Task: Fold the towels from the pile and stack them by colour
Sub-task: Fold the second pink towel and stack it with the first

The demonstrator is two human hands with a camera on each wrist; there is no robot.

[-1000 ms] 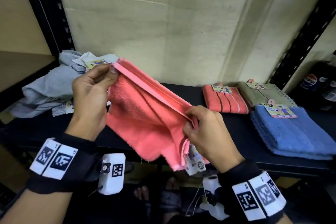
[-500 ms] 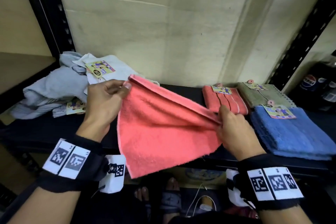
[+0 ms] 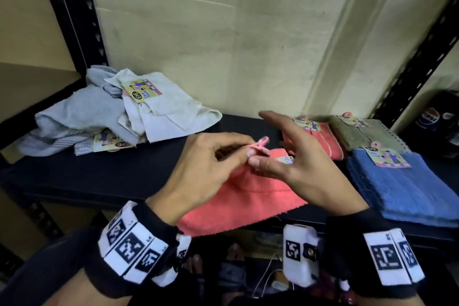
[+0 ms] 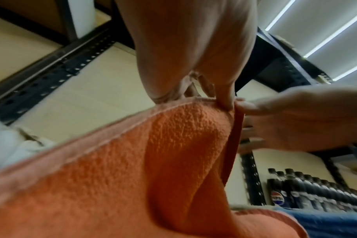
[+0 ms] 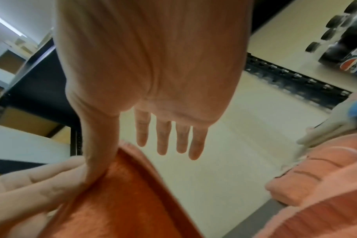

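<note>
Above the front edge of the black metal shelf (image 3: 104, 176), the left hand (image 3: 211, 164) pinched the gathered corners of a coral-pink terry towel (image 3: 248, 201), which draped down onto the shelf. The right hand (image 3: 298, 164) had its fingers (image 5: 161, 136) spread straight, thumb touching the same corners. A rumpled pale grey towel pile (image 3: 99, 114) lay at left; folded coral (image 3: 325, 139), olive (image 3: 367, 134) and blue (image 3: 402, 189) stacks sat at right.

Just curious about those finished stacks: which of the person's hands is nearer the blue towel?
The right. The right hand is just left of the blue towel, apart from it. The left hand is farther left, pinching the pink towel.
</note>
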